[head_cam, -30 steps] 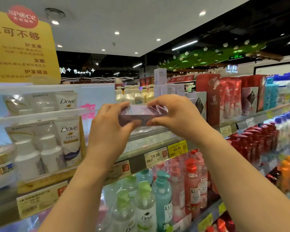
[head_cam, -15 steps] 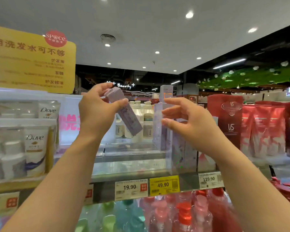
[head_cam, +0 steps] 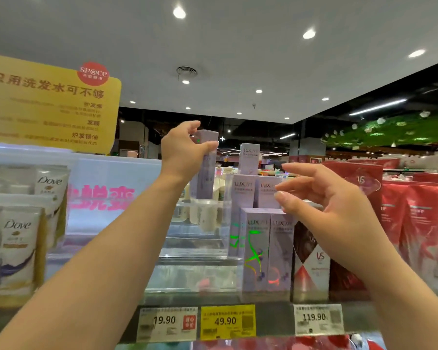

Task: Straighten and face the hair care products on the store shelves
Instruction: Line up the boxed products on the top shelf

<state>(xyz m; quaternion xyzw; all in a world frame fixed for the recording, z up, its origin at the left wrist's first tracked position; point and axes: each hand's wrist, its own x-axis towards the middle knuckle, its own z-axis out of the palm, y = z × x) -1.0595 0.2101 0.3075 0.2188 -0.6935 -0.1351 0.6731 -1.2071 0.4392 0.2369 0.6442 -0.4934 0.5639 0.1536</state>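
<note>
Nearest, along the shelf edge (head_cam: 271,322), hang three price tags: a white 19.90 tag (head_cam: 166,323), a yellow 49.90 tag (head_cam: 227,322) and a white 119.90 tag (head_cam: 318,319). Both forearms reach up from the bottom corners. The right hand (head_cam: 331,198) hovers free, fingers loosely spread and holding nothing, in front of the stacked lilac Lux boxes (head_cam: 264,251), which stand upright in tiers on the shelf, logos facing out. Just right of them stands a VS box (head_cam: 311,269), with red VS pouches (head_cam: 420,223) beyond. The left hand (head_cam: 181,154) is raised higher and pinches a lilac box (head_cam: 204,173) near its top, thumb on the front, fingers curled behind; the box hangs upright above a clear acrylic riser (head_cam: 200,238), left of the Lux stack and apart from it. Whether its base touches the riser cannot be told. At far left stand white Dove tubes (head_cam: 20,246), blurred. A yellow sign (head_cam: 48,102) rises above them.
</note>
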